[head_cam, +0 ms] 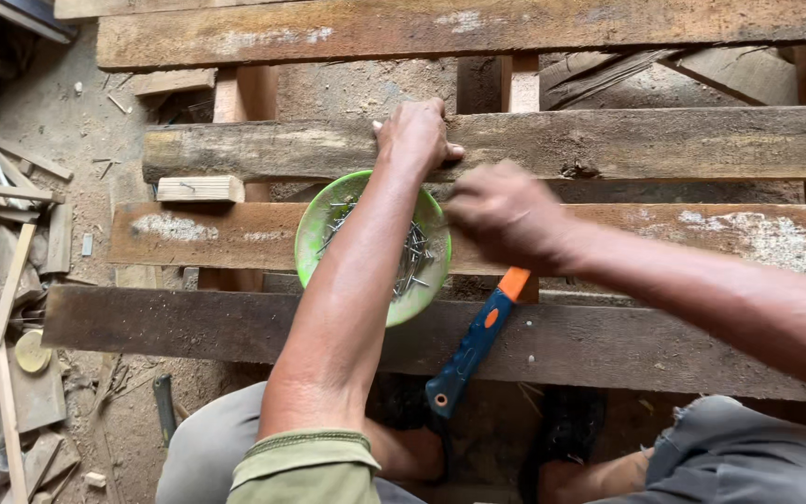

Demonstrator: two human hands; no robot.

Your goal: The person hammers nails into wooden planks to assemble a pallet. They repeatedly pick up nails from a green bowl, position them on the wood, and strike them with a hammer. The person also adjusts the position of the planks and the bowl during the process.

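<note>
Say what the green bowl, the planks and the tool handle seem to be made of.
Green bowl: probably plastic, with a smooth, even bright colour.
Planks: rough weathered wood, with visible grain and pale stains.
Tool handle: likely rubber or plastic grip, matte blue and orange.

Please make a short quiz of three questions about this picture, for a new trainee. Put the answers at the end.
1. True or false: the green bowl holds nails.
2. Multiple choice: where does the left hand rest? A) on a weathered wooden plank B) inside the bowl C) on the floor
3. Fill the gap: the right hand, blurred in this view, is above a tool with a blue and ______ handle.

Key
1. True; loose nails lie in it.
2. A; the hand presses on the plank beyond the bowl.
3. Orange; the handle slants across the nearest planks, and the tool's head is hidden.
</note>
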